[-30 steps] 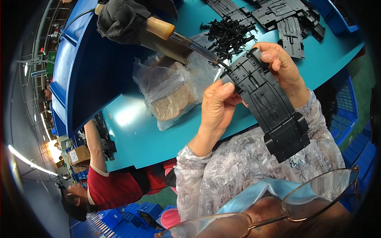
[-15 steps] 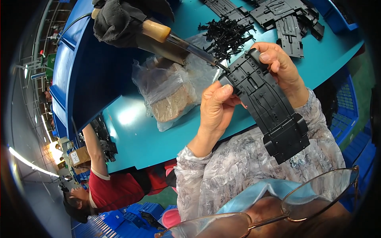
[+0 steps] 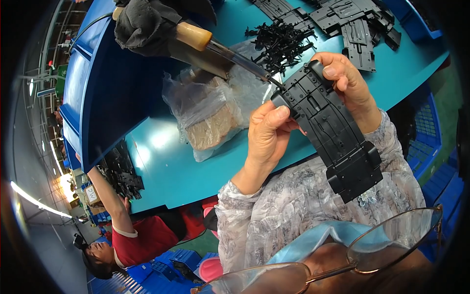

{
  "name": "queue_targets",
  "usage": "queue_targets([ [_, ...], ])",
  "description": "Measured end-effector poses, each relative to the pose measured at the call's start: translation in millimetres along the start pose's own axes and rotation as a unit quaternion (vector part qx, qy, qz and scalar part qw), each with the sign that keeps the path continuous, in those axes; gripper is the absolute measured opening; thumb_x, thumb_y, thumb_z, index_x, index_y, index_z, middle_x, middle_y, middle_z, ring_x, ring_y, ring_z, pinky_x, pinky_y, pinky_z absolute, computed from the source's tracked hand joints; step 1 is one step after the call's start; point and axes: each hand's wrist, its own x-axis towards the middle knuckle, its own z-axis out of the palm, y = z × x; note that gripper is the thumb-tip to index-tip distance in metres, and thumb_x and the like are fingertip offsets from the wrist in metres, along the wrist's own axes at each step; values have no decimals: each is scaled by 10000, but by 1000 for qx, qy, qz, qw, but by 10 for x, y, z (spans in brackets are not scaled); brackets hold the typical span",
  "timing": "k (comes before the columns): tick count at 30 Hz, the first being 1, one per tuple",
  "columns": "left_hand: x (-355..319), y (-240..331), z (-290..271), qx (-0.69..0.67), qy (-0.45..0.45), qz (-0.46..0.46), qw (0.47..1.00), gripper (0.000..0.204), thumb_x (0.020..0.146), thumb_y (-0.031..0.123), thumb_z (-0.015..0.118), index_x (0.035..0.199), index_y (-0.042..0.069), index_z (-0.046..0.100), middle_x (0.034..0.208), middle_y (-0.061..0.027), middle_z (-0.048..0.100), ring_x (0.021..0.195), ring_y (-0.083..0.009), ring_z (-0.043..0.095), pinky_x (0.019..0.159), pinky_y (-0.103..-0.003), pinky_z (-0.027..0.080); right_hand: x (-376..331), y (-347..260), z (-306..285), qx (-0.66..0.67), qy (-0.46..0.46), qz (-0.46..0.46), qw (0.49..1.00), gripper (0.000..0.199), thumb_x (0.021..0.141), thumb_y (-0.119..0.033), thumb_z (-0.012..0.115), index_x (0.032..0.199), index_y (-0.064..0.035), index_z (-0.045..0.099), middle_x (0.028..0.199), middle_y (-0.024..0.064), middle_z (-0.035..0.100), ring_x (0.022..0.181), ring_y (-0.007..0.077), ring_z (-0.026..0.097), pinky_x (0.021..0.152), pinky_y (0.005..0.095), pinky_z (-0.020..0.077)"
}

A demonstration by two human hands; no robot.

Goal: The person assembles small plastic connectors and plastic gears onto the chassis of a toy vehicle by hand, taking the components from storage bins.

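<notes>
A long black molded plastic plate (image 3: 329, 128) is held tilted between my two hands. My left hand (image 3: 268, 134) pinches its left edge near the far end, thumb on top. My right hand (image 3: 348, 85) grips the far right corner, fingers wrapped round the edge. The tip of a soldering iron (image 3: 235, 58) with a wooden handle and metal shaft reaches the plate's far left corner; whether it touches cannot be made out. Dark cloth (image 3: 147, 27) is wrapped about the iron's rear. Beyond the plate lies a pile of small black plastic parts (image 3: 284, 44).
More black plates (image 3: 360, 41) lie at the far right of the teal table (image 3: 161, 181). A clear plastic bag around a brown block (image 3: 213, 127) sits left of my left hand. A large blue bin (image 3: 110, 83) stands at left. A person in red (image 3: 147, 240) works beyond it.
My hands and the plate have barely moved, shifting very slightly nearer to me. At left, the other person's arm and head have changed position over the black parts there.
</notes>
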Motion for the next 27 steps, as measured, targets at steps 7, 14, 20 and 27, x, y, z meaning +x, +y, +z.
queue_targets([
  [7, -8, 3, 1, 9, -2, 6, 1000, 301, 758, 176, 543, 937, -65, 524, 818, -126, 587, 654, -188, 577, 554, -308, 493, -18, 1, -1, 12, -3, 11, 1000, 117, 745, -148, 499, 754, -33, 518, 546, -95, 461, 360, -62, 331, 317, 88, 239],
  [14, 18, -4, -26, 5, -3, 8, 1000, 281, 779, 188, 530, 924, -52, 531, 811, -119, 586, 659, -182, 576, 562, -308, 494, 3, 1, -15, 1, 14, 16, 1000, 123, 740, -157, 507, 757, -36, 519, 523, -93, 451, 337, -45, 316, 295, 102, 227],
  [20, 53, -81, -168, -35, 7, 18, 999, 231, 783, 192, 530, 865, -24, 538, 805, -107, 585, 675, -180, 575, 580, -321, 501, 37, 55, -61, 22, 38, 37, 998, 92, 730, -143, 535, 750, -55, 519, 469, -92, 415, 309, -15, 305, 262, 126, 210],
  [27, 150, -78, -219, -94, 25, -21, 995, 224, 805, 213, 499, 882, 5, 534, 841, -104, 585, 720, -191, 576, 622, -324, 502, 131, 113, -156, 14, 56, 43, 997, 181, 752, -145, 540, 583, -97, 494, 526, -72, 434, 316, 6, 322, 268, 147, 206],
])
